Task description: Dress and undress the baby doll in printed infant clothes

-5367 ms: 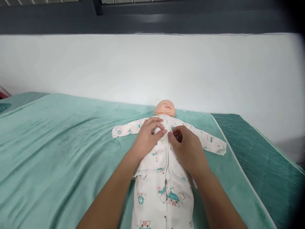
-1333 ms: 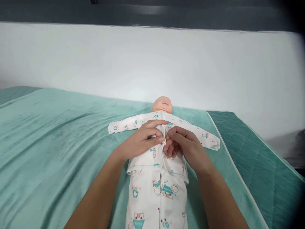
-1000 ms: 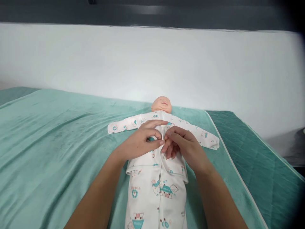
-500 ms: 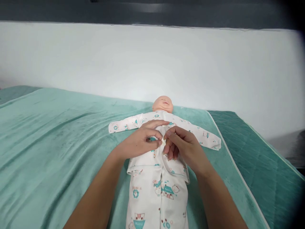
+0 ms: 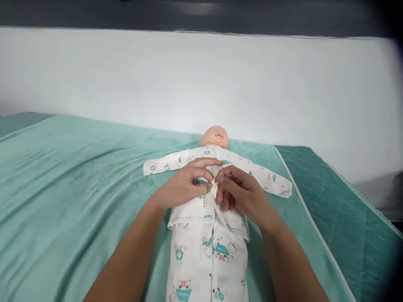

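A baby doll [image 5: 215, 136] lies on its back, arms spread, in a white printed baby shirt [image 5: 189, 212] and matching printed trousers [image 5: 192, 268]. At the chest, my left hand [image 5: 192, 182] pinches the shirt's front edge between thumb and finger. My right hand [image 5: 237, 186] pinches the opposite side of the same front opening, its other fingers curled below. A small pale button [image 5: 215, 184] shows between the fingertips of both hands. The cloth is lifted into a fold there. My fingers hide part of the shirt front.
Under the doll spreads a light green blanket [image 5: 78, 188] with wrinkles on the left. A darker green quilted cover [image 5: 340, 209] lies to the right. Behind the doll's head rises a white wall [image 5: 176, 79], with a dark band [image 5: 157, 16] above it.
Both hands keep their pinch on the shirt front. The fingertips and the button have shifted slightly left, and the cloth under my right hand is drawn a little that way.
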{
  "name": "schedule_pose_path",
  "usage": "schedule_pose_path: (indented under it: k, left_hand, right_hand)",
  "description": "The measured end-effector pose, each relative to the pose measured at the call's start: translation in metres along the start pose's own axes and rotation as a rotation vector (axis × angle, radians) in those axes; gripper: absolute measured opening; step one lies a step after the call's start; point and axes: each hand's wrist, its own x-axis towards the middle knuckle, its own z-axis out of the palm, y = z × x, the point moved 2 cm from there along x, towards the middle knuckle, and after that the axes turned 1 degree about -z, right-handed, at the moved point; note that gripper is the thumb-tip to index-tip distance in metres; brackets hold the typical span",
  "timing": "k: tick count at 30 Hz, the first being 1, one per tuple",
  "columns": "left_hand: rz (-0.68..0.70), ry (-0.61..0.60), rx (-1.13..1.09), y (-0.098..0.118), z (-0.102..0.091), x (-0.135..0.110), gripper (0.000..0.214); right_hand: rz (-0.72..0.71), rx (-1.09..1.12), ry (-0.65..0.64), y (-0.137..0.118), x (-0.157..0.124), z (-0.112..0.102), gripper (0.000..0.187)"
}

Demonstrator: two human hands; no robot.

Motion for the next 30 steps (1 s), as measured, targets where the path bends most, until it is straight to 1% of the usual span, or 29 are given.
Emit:
schedule_pose_path:
  k: [3, 8, 13, 18, 21, 24, 30]
  left_hand:
    - [-0.004, 0.016, -0.032, -0.0006, 0.0004, 0.0002, 0.017]
    - [-0.048, 0.031, -0.103, -0.0014, 0.0009, -0.0001, 0.017]
    - [-0.070, 0.045, -0.122, -0.0027, 0.0005, -0.0003, 0.013]
    - [-0.072, 0.018, -0.136, -0.0038, -0.0015, -0.0008, 0.013]
    - [-0.060, -0.006, -0.139, -0.0036, -0.0028, -0.0012, 0.009]
    - [-0.062, -0.004, -0.142, -0.0030, -0.0031, -0.0016, 0.008]
    - [-0.114, 0.006, -0.166, -0.0026, -0.0028, -0.0026, 0.014]
  right_hand:
    - [-0.012, 0.006, -0.035, -0.0009, -0.0007, -0.0007, 0.023]
    - [-0.055, -0.003, -0.064, 0.0010, -0.0015, -0.0010, 0.014]
    - [-0.063, -0.052, -0.044, 0.0040, -0.0015, 0.0000, 0.015]
    - [-0.069, -0.083, -0.048, 0.0030, -0.0018, -0.0001, 0.017]
    - [-0.053, -0.067, -0.074, 0.0021, -0.0017, -0.0017, 0.017]
    - [-0.044, -0.037, -0.098, 0.0019, -0.0011, -0.0041, 0.019]
    - [-0.053, -0.006, -0.128, 0.0024, -0.0010, -0.0060, 0.021]
